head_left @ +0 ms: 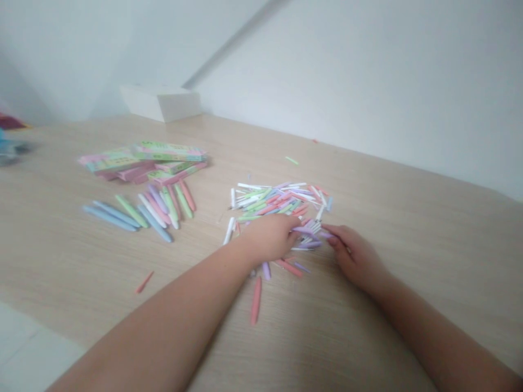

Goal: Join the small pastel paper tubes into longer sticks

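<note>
A pile of pastel pen parts (273, 201) in white, green, pink, purple and blue lies mid-table, with thin white pieces among them. My left hand (272, 237) reaches over its near side, fingers closed around one end of a purple pen barrel (304, 231). From the right, my right hand (353, 256) pinches a small purple pen piece (326, 235) between thumb and forefinger. The two purple pieces are close together; blur hides whether they touch. More purple and white parts lie just under my fingers.
Left of the pile lie several assembled-looking pastel pens (155, 209). Behind them are stacked pink and green boxes (163, 152). A white box (175, 103) stands by the wall. Loose coral pieces (256, 300) lie near the front, and a green piece (291, 160) farther back.
</note>
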{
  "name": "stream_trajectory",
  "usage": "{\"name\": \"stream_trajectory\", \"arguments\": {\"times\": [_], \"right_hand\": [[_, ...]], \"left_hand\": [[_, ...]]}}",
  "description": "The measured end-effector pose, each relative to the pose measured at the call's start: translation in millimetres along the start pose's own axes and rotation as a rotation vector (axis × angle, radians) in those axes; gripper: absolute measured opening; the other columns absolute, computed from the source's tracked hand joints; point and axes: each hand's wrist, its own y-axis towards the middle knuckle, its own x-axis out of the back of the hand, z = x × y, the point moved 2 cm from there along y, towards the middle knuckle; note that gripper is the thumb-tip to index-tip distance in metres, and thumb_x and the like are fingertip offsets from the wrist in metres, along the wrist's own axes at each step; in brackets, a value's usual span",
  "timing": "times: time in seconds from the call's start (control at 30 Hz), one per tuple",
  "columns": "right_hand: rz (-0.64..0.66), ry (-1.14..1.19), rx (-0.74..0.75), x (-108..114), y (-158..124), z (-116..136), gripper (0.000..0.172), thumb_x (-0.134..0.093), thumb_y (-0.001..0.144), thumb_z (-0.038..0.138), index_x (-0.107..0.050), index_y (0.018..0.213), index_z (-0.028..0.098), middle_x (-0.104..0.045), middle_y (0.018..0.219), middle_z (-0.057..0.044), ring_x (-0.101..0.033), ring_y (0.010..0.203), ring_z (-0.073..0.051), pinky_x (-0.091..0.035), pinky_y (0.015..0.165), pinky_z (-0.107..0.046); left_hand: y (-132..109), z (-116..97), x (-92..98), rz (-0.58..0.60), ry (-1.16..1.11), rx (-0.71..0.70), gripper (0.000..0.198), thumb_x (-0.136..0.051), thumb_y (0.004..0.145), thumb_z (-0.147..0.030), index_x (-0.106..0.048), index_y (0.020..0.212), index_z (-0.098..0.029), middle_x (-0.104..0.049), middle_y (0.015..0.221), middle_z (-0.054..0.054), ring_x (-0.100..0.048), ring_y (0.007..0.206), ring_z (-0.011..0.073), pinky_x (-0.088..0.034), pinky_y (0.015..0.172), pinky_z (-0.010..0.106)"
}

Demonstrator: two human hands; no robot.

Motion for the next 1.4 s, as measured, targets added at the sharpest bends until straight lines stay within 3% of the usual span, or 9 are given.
{"name": "stream_trajectory", "arguments": {"times": [0.1, 0.2, 0.33, 0.6, 0.9, 1.1, 1.4], "right_hand": [[0.006, 0.013, -0.043, -0.6, 0.2, -1.8, 0.027, -0.041, 0.106, 0.034, -0.059, 0.121, 0.021, -0.068, 0.11, -0.012, -0.064, 0.098, -0.026, -0.052, 0.087, -0.041], [0.125, 0.011, -0.06, -3.8, 0.8, 1.5, 0.02, -0.049, 0.103, 0.036, -0.061, 0.11, 0.022, -0.068, 0.1, -0.009, -0.063, 0.088, -0.024, -0.052, 0.077, -0.037], [0.228, -0.033, 0.032, -7.3, 1.8, 8.3, 0.016, -0.053, 0.099, 0.028, -0.067, 0.107, 0.024, -0.07, 0.102, -0.007, -0.064, 0.094, -0.023, -0.05, 0.083, -0.037], [0.214, -0.039, 0.091, -9.0, 4.8, 11.2, 0.017, -0.058, 0.094, 0.017, -0.069, 0.105, 0.024, -0.071, 0.101, -0.006, -0.065, 0.096, -0.023, -0.05, 0.085, -0.036], [0.237, -0.038, 0.071, -9.4, 4.8, 16.9, 0.023, -0.057, 0.091, 0.014, -0.069, 0.108, 0.024, -0.072, 0.105, -0.007, -0.065, 0.099, -0.024, -0.05, 0.086, -0.037], [0.233, -0.043, 0.047, -10.7, 5.4, 18.4, 0.021, -0.057, 0.091, 0.016, -0.07, 0.107, 0.023, -0.072, 0.104, -0.007, -0.066, 0.096, -0.024, -0.051, 0.083, -0.037], [0.295, 0.009, 0.105, -9.2, 6.5, 19.0, 0.041, -0.056, 0.09, 0.01, -0.069, 0.123, 0.03, -0.072, 0.121, -0.007, -0.064, 0.114, -0.025, -0.05, 0.099, -0.043]], "left_hand": [[0.3, 0.7, 0.7, -0.01, 0.016, 0.049, 0.025, -0.046, 0.096, -0.034, -0.067, 0.104, -0.024, -0.074, 0.103, 0.006, -0.068, 0.094, 0.0238, -0.049, 0.079, 0.033], [0.3, 0.8, 0.1, -0.018, 0.022, 0.064, 0.024, -0.046, 0.095, -0.033, -0.067, 0.1, -0.024, -0.074, 0.1, 0.005, -0.068, 0.091, 0.0242, -0.049, 0.076, 0.034], [0.2, 1.7, -1.5, -0.026, 0.009, 0.057, 0.024, -0.046, 0.095, -0.034, -0.067, 0.1, -0.024, -0.074, 0.099, 0.005, -0.068, 0.091, 0.024, -0.048, 0.076, 0.034], [-1.1, -1.6, 0.0, -0.001, -0.017, 0.036, 0.027, -0.049, 0.094, -0.038, -0.069, 0.107, -0.025, -0.074, 0.103, 0.005, -0.068, 0.093, 0.0224, -0.048, 0.074, 0.031], [-4.5, -7.6, 2.9, 0.146, 0.041, -0.044, 0.024, -0.059, 0.084, -0.043, -0.074, 0.094, -0.027, -0.074, 0.087, 0.003, -0.067, 0.082, 0.0231, -0.046, 0.066, 0.03], [-4.3, -12.5, 0.2, 0.172, 0.12, -0.076, 0.022, -0.058, 0.084, -0.038, -0.075, 0.088, -0.025, -0.075, 0.086, 0.006, -0.07, 0.083, 0.0259, -0.051, 0.069, 0.034], [-1.9, -17.2, -4.3, 0.147, 0.173, -0.017, 0.022, -0.055, 0.084, -0.031, -0.074, 0.087, -0.021, -0.075, 0.087, 0.01, -0.071, 0.083, 0.0285, -0.055, 0.071, 0.037]]}}
